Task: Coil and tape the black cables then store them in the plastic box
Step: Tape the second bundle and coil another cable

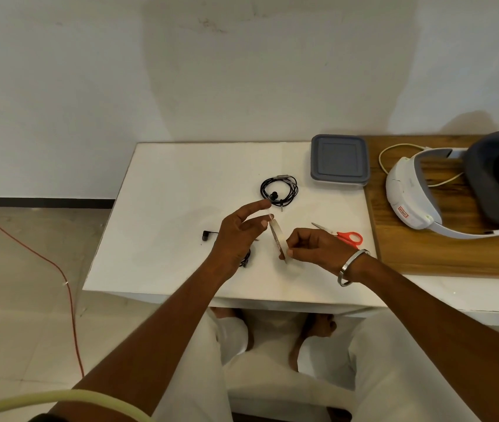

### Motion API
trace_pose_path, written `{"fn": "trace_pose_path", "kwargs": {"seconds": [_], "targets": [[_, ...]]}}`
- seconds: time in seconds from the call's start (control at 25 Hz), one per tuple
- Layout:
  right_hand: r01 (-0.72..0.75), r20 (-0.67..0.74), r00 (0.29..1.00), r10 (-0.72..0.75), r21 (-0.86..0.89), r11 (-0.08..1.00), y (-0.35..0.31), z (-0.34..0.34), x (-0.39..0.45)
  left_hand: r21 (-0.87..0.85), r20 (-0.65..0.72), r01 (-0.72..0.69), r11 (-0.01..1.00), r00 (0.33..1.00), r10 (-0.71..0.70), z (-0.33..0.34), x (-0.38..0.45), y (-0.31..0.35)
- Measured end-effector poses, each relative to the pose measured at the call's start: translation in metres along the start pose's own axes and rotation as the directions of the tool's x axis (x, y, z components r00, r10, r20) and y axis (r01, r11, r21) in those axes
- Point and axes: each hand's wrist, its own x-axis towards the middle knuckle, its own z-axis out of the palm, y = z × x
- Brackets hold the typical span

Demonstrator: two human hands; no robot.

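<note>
1. The person's left hand (236,236) hovers over the white tabletop (166,208), palm turned inward, index finger stretched out toward one o'clock and the other fingers loosely spread; its thumb and a fingertip touch the upper end of a clear roll of tape (279,239).
2. The right hand (312,245), wearing a silver metal bangle (352,266) at the wrist, is curled with the knuckles up, its thumb and fingers pinching the lower edge of the tape roll, which stands on edge between the two hands.
3. A neatly coiled black earphone cable (279,190) lies flat on the table at twelve o'clock from the hands, its loops gathered into a round ring, apart from both hands.
4. A second black cable (211,236) lies loose, one plug end poking out at nine o'clock from the left hand, the rest partly hidden beneath the wrist.
5. The grey-lidded square plastic box (339,159) sits closed at one o'clock, near the table's far right corner.
6. Red-handled scissors (344,236) lie just beyond the right hand, at two o'clock.
7. A white headset (409,190) rests on the wooden board (424,254) at three o'clock.
</note>
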Motion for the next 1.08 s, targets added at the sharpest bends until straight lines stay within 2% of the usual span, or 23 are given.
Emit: {"fn": "trace_pose_path", "kwargs": {"seconds": [0.32, 0.6, 0.84, 0.88, 0.96, 1.04, 1.08], "targets": [[0.017, 0.053, 0.998, -0.014, -0.052, 0.999, 0.001, 0.003, 0.0, -0.027, -0.026, -0.011, 1.0, 1.0, 0.011, 0.001, -0.003, 0.0], [0.024, 0.053, 0.998, -0.02, -0.084, 0.996, 0.009, 0.005, 0.003, 0.064, 0.02, -0.053, 0.997, 0.998, 0.052, 0.006, -0.005, 0.0], [0.026, 0.131, 0.991, -0.003, -0.172, 0.985, 0.005, -0.003, 0.001, 0.034, 0.001, -0.041, 0.999, 0.999, 0.041, 0.006, -0.006, -0.002], [0.019, 0.097, 0.995, -0.004, -0.157, 0.987, 0.006, -0.007, 0.0, 0.03, 0.006, -0.044, 0.999, 0.999, 0.044, 0.006, -0.006, -0.002], [-0.01, -0.14, 0.99, -0.02, -0.213, 0.977, 0.014, -0.02, 0.001, 0.014, 0.027, -0.038, 0.999, 0.999, 0.037, 0.005, -0.006, -0.002], [-0.122, -0.407, 0.908, -0.097, -0.48, 0.869, 0.028, -0.037, -0.002, 0.022, 0.041, -0.026, 0.999, 0.999, 0.026, 0.005, -0.005, -0.001], [-0.196, -0.474, 0.871, -0.131, -0.579, 0.792, 0.035, -0.044, -0.005, 0.037, 0.043, -0.023, 0.999, 0.999, 0.022, 0.005, -0.004, -0.001]]}}
